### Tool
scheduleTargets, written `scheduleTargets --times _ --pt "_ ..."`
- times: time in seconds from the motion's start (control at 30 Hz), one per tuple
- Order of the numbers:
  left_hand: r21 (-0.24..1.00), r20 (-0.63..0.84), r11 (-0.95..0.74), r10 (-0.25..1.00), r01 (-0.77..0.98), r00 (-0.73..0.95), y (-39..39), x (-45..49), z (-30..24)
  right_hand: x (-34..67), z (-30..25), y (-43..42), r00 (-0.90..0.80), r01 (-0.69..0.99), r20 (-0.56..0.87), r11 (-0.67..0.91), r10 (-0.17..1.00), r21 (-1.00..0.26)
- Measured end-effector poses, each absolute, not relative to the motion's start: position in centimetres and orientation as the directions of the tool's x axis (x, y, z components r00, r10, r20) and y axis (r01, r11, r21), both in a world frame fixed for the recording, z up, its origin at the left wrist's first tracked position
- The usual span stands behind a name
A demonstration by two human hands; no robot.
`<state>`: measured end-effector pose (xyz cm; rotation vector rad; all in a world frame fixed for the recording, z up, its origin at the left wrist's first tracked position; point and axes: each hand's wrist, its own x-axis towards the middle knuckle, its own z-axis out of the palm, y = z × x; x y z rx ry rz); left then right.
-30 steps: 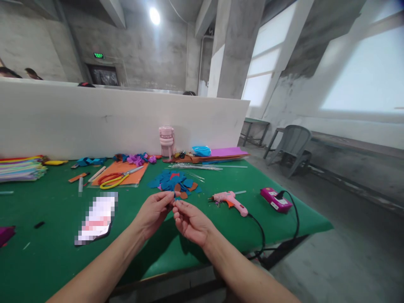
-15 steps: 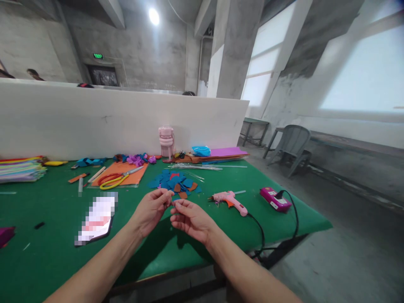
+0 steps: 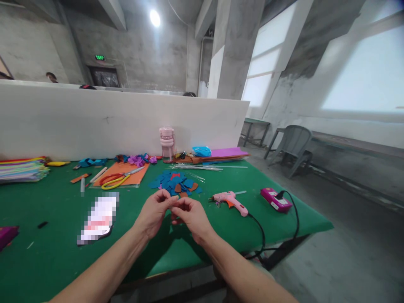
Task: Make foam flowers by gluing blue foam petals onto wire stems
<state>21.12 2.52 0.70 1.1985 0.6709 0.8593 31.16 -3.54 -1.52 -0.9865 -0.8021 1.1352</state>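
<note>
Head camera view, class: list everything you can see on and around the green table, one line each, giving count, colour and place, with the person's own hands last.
table: one, green top, fills the foreground
glue gun: one, pink, right of the hands, black cord
power strip: one, magenta, near the table's right edge
felt pieces: a pile, blue with some brown, just beyond the hands
scissors: one, red and yellow handles, on an orange sheet
bottle: one, pink, by the white partition
sheet stack: one, multicoloured, far left
chair: one, grey, off the table to the right
left hand: fingers pinched against the right's
right hand: fingers pinched; anything held is too small to tell
</note>
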Motion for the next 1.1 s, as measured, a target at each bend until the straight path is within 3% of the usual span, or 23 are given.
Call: scheduleTargets --times 0.2,0.53,0.7,1.1 --pt "0.994 -0.008 0.072 0.797 -0.081 0.604 3.9 20.1 0.9 31.9 -1.4 -3.5 0.214 -0.47 -0.1 0.012 0.972 -0.883" --pt "0.987 -0.055 0.149 0.689 -0.066 0.723 3.5 19.8 1.3 32.2 -1.4 -3.6 0.11 -0.494 -0.111 -0.042 0.988 -0.869" --pt "0.986 -0.034 0.134 0.749 -0.102 0.662 2.9 20.3 1.6 32.3 -1.5 -3.7 0.041 -0.492 -0.11 -0.075 0.993 -0.868" --pt "0.973 -0.001 0.124 0.844 -0.193 0.536 2.5 20.8 1.2 32.2 -1.7 -4.0 0.105 -0.412 -0.064 -0.015 0.992 -0.911"
